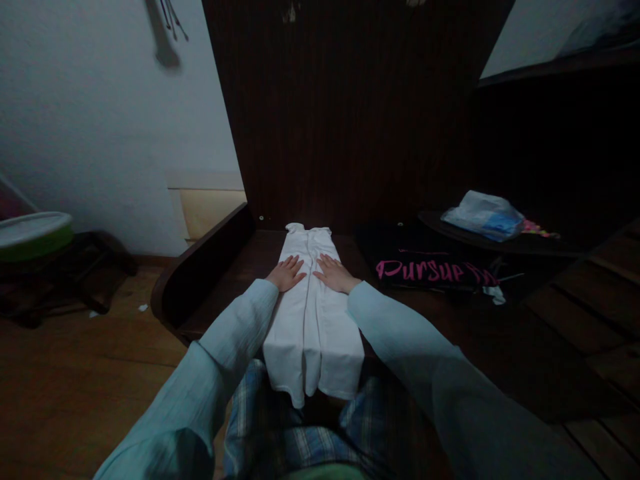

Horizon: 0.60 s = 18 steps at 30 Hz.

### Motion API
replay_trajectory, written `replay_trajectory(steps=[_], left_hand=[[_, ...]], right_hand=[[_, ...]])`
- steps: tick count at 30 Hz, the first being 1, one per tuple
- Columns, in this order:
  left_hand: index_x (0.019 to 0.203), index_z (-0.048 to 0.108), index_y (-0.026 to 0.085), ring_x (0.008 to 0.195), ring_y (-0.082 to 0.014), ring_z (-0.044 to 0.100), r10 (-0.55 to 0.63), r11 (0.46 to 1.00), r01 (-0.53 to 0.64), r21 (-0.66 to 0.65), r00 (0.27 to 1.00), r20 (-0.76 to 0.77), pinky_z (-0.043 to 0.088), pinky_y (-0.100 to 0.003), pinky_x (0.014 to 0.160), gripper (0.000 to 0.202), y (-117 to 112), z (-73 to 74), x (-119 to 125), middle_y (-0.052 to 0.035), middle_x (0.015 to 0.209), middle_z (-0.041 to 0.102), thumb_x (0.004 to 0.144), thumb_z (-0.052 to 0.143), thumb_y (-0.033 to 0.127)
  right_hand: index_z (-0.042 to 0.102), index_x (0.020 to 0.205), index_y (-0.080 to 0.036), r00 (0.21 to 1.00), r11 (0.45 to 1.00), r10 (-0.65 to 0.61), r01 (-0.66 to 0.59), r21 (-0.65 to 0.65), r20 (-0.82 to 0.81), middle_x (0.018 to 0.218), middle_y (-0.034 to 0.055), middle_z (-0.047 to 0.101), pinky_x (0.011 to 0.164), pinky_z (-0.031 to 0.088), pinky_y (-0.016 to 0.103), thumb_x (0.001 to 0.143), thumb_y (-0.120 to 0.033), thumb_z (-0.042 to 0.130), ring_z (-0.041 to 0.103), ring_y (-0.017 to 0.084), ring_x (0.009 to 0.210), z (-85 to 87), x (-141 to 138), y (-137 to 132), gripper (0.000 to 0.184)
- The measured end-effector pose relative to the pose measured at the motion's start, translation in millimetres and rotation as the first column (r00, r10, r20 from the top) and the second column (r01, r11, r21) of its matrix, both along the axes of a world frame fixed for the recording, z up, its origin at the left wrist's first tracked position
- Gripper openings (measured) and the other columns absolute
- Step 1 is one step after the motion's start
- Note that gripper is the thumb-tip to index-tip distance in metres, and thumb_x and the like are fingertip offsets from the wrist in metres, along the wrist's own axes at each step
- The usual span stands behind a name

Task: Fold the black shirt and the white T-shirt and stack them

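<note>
A white garment (311, 320), folded lengthwise into a long strip, lies on a dark wooden bench (227, 280). Its near end hangs over the front edge above my knees. My left hand (287, 273) rests flat on the left part of the cloth, fingers spread. On the right part lies my right hand (334, 274), also flat with fingers outstretched. A crease runs between the two hands from the far end toward me. Neither hand grips the cloth. Exactly what kind of garment it is, I cannot tell.
Right of the garment lies a black cloth (430, 263) with pink lettering. Beyond it, a clear plastic bag (485, 215) sits on a dark surface. The bench has a raised left side (200, 257) and a tall wooden back (345, 120). A green-sided round container (35, 237) stands far left.
</note>
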State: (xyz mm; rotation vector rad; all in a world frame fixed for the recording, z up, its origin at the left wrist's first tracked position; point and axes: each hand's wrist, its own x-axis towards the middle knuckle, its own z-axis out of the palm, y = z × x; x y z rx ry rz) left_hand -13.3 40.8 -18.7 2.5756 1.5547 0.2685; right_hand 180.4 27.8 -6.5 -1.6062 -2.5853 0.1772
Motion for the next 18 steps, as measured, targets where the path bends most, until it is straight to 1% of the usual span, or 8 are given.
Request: replay_trajectory(steps=[4, 6, 8, 10, 12, 15, 16, 18], left_hand=[[0.126, 0.043, 0.020, 0.131, -0.0248, 0.025, -0.019, 0.999, 0.019, 0.047, 1.000, 0.017, 0.023, -0.042, 0.104, 0.047, 25, 0.5, 1, -0.0099, 0.140, 0.034, 0.085, 0.036, 0.042], [0.122, 0.047, 0.019, 0.127, -0.0243, 0.031, -0.031, 0.993, 0.029, 0.113, 0.999, 0.011, 0.026, -0.040, 0.102, 0.044, 30, 5.3, 3, -0.0105, 0.135, 0.040, 0.084, 0.039, 0.040], [0.115, 0.051, 0.017, 0.119, -0.0238, 0.040, -0.048, 0.979, 0.049, 0.200, 0.999, -0.007, 0.031, -0.037, 0.098, 0.038, 27, 13.1, 5, -0.0119, 0.126, 0.048, 0.083, 0.042, 0.036], [0.106, 0.055, 0.016, 0.107, -0.0229, 0.048, -0.034, 0.963, 0.039, 0.267, 0.999, -0.024, 0.037, -0.034, 0.092, 0.031, 15, 21.8, 5, -0.0121, 0.112, 0.055, 0.083, 0.042, 0.032], [0.098, 0.057, 0.017, 0.097, -0.0216, 0.052, 0.008, 0.955, -0.003, 0.298, 1.000, -0.017, 0.041, -0.031, 0.085, 0.027, -5, 28.1, 2, -0.0110, 0.100, 0.056, 0.083, 0.040, 0.030], [0.097, 0.057, 0.018, 0.093, -0.0206, 0.053, 0.021, 0.962, -0.025, 0.270, 1.000, 0.017, 0.043, -0.030, 0.081, 0.028, -42, 27.7, -10, -0.0095, 0.097, 0.057, 0.085, 0.036, 0.032], [0.099, 0.057, 0.018, 0.093, -0.0208, 0.053, 0.008, 0.971, -0.013, 0.240, 1.000, 0.018, 0.043, -0.030, 0.082, 0.030, -54, 24.8, -15, -0.0096, 0.099, 0.057, 0.085, 0.035, 0.034], [0.109, 0.054, 0.017, 0.102, -0.0223, 0.051, -0.031, 0.983, 0.029, 0.182, 1.000, 0.006, 0.041, -0.033, 0.087, 0.038, -73, 16.1, -23, -0.0114, 0.112, 0.055, 0.085, 0.035, 0.039]], right_hand=[[0.026, 0.137, -0.007, 1.000, 1.000, 0.004, -0.004, -0.002, -0.029, 0.145, 0.0129, 0.016, 0.108, 0.014, 0.038, 0.090, -0.046, 0.024, 0.012, 0.023, 0.134, -0.8, 6, 28, 0.061], [0.027, 0.136, -0.008, 0.999, 1.000, -0.006, 0.005, -0.006, -0.034, 0.145, 0.0122, 0.017, 0.108, 0.015, 0.039, 0.090, -0.046, 0.025, 0.012, 0.023, 0.134, 0.6, 6, 34, 0.060], [0.029, 0.136, -0.010, 0.998, 1.000, -0.006, 0.007, 0.007, -0.061, 0.145, 0.0117, 0.020, 0.107, 0.017, 0.039, 0.089, -0.045, 0.027, 0.015, 0.023, 0.133, 3.6, 6, 34, 0.058], [0.034, 0.133, -0.009, 0.991, 0.997, -0.007, 0.016, 0.069, -0.137, 0.142, 0.0123, 0.027, 0.106, 0.020, 0.037, 0.090, -0.042, 0.029, 0.022, 0.022, 0.132, 7.2, 8, 26, 0.054], [0.042, 0.128, -0.009, 0.971, 0.991, -0.010, 0.042, 0.131, -0.240, 0.137, 0.0124, 0.038, 0.104, 0.026, 0.033, 0.091, -0.035, 0.027, 0.032, 0.020, 0.127, 9.7, 13, 11, 0.048], [0.049, 0.122, -0.011, 0.954, 0.994, -0.022, 0.054, 0.098, -0.299, 0.127, 0.0117, 0.050, 0.099, 0.033, 0.030, 0.090, -0.030, 0.026, 0.045, 0.019, 0.117, 7.8, 24, -23, 0.044], [0.048, 0.123, -0.010, 0.960, 0.997, -0.026, 0.047, 0.067, -0.278, 0.128, 0.0126, 0.049, 0.100, 0.033, 0.031, 0.090, -0.032, 0.028, 0.045, 0.020, 0.118, 5.3, 28, -35, 0.044], [0.044, 0.126, -0.005, 0.978, 0.999, -0.031, 0.037, 0.026, -0.205, 0.134, 0.0165, 0.041, 0.103, 0.028, 0.035, 0.088, -0.038, 0.035, 0.035, 0.024, 0.125, -1.5, 35, -55, 0.051]])
